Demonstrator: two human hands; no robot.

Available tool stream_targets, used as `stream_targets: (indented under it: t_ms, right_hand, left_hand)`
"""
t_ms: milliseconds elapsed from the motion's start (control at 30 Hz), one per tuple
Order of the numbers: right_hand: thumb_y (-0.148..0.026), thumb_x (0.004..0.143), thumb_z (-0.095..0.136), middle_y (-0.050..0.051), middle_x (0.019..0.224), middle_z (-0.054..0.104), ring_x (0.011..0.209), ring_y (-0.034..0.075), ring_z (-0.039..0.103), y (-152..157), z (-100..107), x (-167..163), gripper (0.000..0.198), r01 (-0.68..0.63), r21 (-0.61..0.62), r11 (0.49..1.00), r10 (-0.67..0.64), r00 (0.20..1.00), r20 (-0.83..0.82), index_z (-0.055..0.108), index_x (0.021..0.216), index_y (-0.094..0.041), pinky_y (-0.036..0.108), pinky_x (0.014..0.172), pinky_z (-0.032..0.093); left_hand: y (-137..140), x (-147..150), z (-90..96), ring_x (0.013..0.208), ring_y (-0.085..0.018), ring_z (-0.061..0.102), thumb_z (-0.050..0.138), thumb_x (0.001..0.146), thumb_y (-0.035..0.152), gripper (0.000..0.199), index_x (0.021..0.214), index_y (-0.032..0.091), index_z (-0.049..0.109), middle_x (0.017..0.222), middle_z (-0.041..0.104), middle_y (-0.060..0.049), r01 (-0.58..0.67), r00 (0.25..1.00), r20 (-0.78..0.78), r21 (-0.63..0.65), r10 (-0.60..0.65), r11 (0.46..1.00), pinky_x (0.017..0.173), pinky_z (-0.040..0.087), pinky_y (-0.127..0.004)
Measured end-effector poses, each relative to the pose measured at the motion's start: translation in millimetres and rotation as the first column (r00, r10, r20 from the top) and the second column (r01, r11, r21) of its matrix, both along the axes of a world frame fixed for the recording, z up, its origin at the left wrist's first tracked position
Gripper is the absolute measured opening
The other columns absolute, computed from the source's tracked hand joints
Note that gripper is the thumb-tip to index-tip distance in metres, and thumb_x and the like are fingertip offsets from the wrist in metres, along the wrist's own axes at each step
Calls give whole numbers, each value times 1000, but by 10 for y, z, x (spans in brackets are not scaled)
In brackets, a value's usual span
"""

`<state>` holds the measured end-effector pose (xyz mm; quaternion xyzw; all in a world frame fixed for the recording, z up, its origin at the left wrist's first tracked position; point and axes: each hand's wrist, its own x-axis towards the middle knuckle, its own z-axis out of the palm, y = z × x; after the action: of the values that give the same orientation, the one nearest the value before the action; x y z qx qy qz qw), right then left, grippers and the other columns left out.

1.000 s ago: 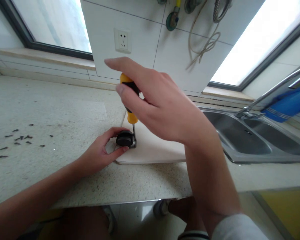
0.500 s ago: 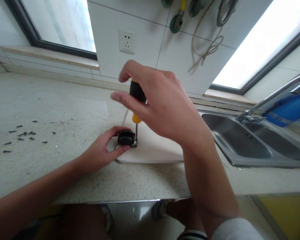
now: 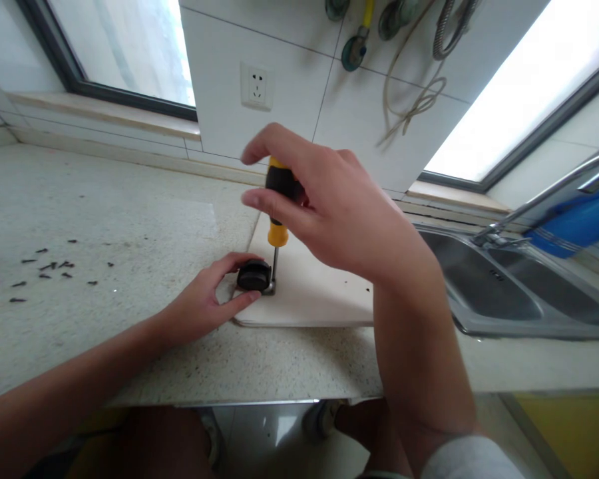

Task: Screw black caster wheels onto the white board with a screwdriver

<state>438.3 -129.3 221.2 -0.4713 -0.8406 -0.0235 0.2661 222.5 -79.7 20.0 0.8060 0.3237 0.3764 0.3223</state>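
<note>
Since half a second ago, the right thumb has drawn in toward the screwdriver; dark screws lie left on the worktop, a sink sits right, and the right forearm hides the right edge of the board; the right hand, half curled, loosely holds the upright screwdriver, the left hand pinches a black wheel beside its tip, near the board's front left corner

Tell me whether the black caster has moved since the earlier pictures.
No: the black caster stays at the near left corner of the white board, with no visible shift against it.
</note>
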Motion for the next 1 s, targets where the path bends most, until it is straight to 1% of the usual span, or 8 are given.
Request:
stream_targets:
  t_ms: [100, 233, 367, 433, 567, 767, 900, 1000]
  right_hand:
    - [-50, 104, 60, 6, 103, 77, 99, 32, 70, -15, 3, -2, 32, 181, 87, 980, -187, 981, 58, 68, 127, -29, 50, 88, 52]
    - [-26, 109, 44, 0, 147, 70, 128, 19, 68, -65, 35, -9, 39, -230, -120, 966, 224, 973, -60, 58, 145, -27, 37, 109, 52]
    - [-52, 105, 61, 4, 99, 77, 94, 32, 71, -89, 31, -50, 21, 97, 66, 993, -100, 993, 55, 67, 114, -34, 50, 87, 54]
    - [-54, 103, 64, 6, 99, 78, 95, 33, 71, -118, 42, -68, 22, 143, 89, 986, -151, 985, 81, 69, 112, -34, 51, 84, 54]
    - [-31, 107, 50, -3, 136, 77, 117, 25, 72, -184, 104, -55, 36, -138, -157, 978, 139, 990, 1, 64, 139, -41, 45, 101, 57]
    - [-60, 105, 62, 9, 98, 75, 90, 30, 66, -111, 37, -64, 35, 269, 92, 959, -278, 955, 108, 69, 117, -28, 47, 83, 49]
    - [-35, 110, 50, 5, 128, 73, 104, 20, 66, 2, 5, 33, 34, -103, -106, 989, 100, 995, -29, 55, 143, -26, 36, 90, 48]
    - [-34, 112, 49, 3, 120, 74, 98, 19, 67, 51, -6, 44, 30, -102, -100, 990, 96, 994, -56, 57, 140, -27, 34, 88, 47]
  left_hand:
    - [1, 1, 3, 125, -34, 75, 79, 98, 48, 49, 141, 29, 67, 134, 79, -9, -3, 1000, 1, 3, 3, 1000, 114, 60, -56]
    - [4, 2, 8, 124, -32, 76, 79, 99, 46, 47, 141, 31, 66, 131, 80, -7, 3, 1000, 4, 2, -3, 1000, 114, 60, -53]
    - [-1, 7, 6, 125, -33, 75, 80, 98, 47, 49, 141, 30, 67, 133, 80, -7, -3, 1000, -2, 12, 3, 1000, 116, 58, -54]
    - [-5, 10, 5, 124, -33, 76, 79, 98, 47, 47, 140, 30, 67, 133, 81, -6, -6, 1000, -1, 2, 6, 1000, 115, 59, -53]
    - [-7, 12, 13, 122, -33, 76, 78, 99, 47, 46, 140, 29, 67, 130, 81, -7, -1, 1000, 12, 0, 1, 1000, 113, 60, -53]
    - [0, 16, 6, 126, -33, 74, 79, 97, 49, 50, 140, 28, 65, 134, 79, -9, -2, 1000, 3, -1, 2, 1000, 115, 58, -55]
    - [4, 15, 4, 125, -31, 74, 79, 98, 47, 48, 140, 29, 65, 134, 78, -7, 4, 1000, 3, -5, -4, 1000, 115, 57, -53]
    - [7, 10, 7, 125, -31, 74, 78, 99, 46, 48, 142, 29, 65, 135, 78, -7, 21, 1000, 0, -2, -21, 1000, 114, 58, -52]
